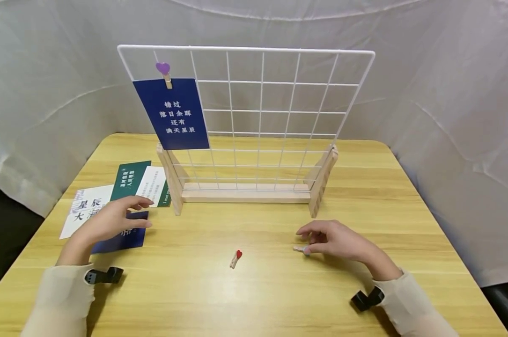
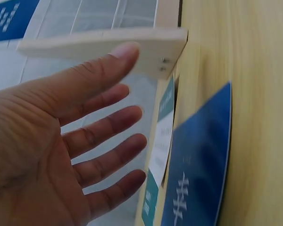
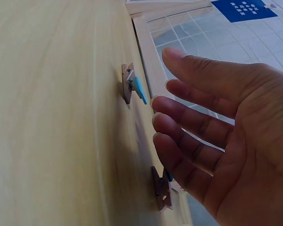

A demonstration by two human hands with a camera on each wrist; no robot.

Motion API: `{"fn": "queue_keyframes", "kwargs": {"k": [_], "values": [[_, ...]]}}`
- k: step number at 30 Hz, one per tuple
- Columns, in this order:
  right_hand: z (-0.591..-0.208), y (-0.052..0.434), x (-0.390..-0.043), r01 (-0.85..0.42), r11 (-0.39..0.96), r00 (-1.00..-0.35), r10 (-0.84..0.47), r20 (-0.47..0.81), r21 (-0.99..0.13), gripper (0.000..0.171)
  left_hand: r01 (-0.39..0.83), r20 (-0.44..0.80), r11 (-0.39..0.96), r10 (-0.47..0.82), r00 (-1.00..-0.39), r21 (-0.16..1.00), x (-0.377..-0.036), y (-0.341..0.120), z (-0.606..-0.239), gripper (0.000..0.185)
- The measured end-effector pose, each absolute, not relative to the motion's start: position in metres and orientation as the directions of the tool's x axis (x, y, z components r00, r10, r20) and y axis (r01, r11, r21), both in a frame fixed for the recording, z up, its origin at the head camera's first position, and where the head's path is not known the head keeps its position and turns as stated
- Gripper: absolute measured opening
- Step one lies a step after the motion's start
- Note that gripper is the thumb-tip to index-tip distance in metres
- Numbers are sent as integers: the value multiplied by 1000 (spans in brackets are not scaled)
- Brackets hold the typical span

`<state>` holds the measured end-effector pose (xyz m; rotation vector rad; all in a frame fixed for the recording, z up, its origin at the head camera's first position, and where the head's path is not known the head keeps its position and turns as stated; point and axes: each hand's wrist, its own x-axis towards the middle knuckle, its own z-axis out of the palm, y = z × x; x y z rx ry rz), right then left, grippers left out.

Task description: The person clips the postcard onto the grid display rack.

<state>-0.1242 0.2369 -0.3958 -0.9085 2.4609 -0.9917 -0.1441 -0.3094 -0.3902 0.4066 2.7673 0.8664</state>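
My left hand [image 1: 114, 216] hovers over several cards, fingers loosely spread and holding nothing. Beneath it lies a dark blue card [image 2: 198, 160]; a white card [image 1: 73, 219] and a green card [image 1: 125, 180] lie around it. My right hand [image 1: 331, 238] is low over the right side of the table, fingers relaxed with a gap between thumb and fingertips. Just beyond its fingertips is a small wooden clothespin [image 3: 127, 84] with a blue piece on it. A second clothespin [image 3: 159, 190] shows below the fingers in the right wrist view, partly hidden by them.
A white wire grid [image 1: 262, 112] stands on a wooden base [image 1: 245, 195]. On its upper left, a clothespin with a purple heart [image 1: 163, 68] holds a navy card [image 1: 173, 117]. A clothespin with a red heart [image 1: 235, 259] lies mid-table. Grey fabric [image 1: 443, 117] surrounds the table.
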Motion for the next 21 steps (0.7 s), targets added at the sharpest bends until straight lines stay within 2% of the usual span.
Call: {"fn": "queue_keyframes", "kwargs": {"k": [12, 21], "values": [[-405, 237, -119, -439, 561, -736, -673, -78, -702, 34, 146, -183, 823, 289, -940, 549, -140, -339, -401, 74], [-405, 236, -118, -458, 568, -740, -670, -61, -684, 27, 158, -179, 836, 290, -940, 526, -141, -349, -403, 80]]}}
